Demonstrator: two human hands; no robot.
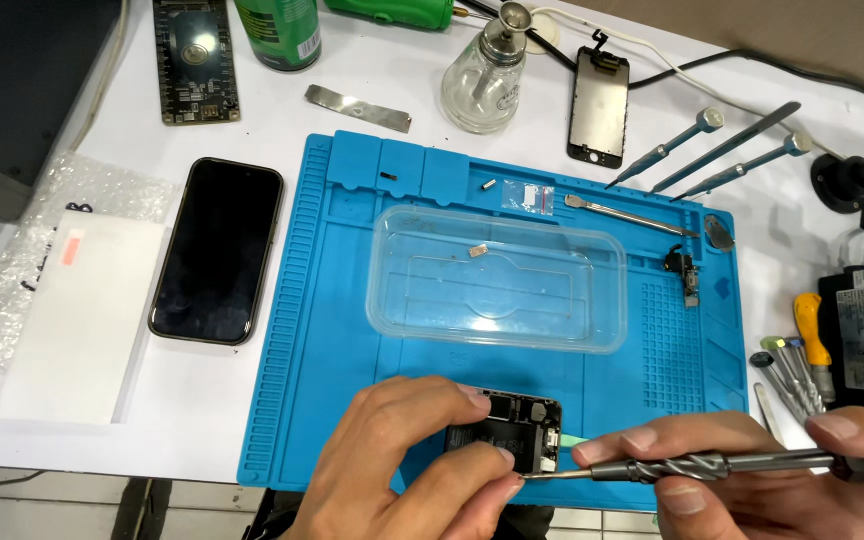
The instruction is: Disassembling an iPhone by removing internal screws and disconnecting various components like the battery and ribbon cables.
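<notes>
An opened phone body [519, 430] with its circuit board and battery showing lies at the near edge of the blue work mat [332, 330]. My left hand [402, 465] grips the phone's left side with thumb and fingers. My right hand [782, 475] holds a grey metal screwdriver [692, 466] level, its thin tip pointing left and touching the phone's lower edge by my left thumb. A small green tab [574, 438] pokes out at the phone's right side.
A clear plastic tray [497, 278] holding a tiny part sits mid-mat. A dark phone [217, 250] and a white sheet [82, 310] lie left. Behind are a glass dispenser bottle [485, 72], a detached screen [598, 105], several thin tools [722, 150] and, right, more screwdrivers [797, 365].
</notes>
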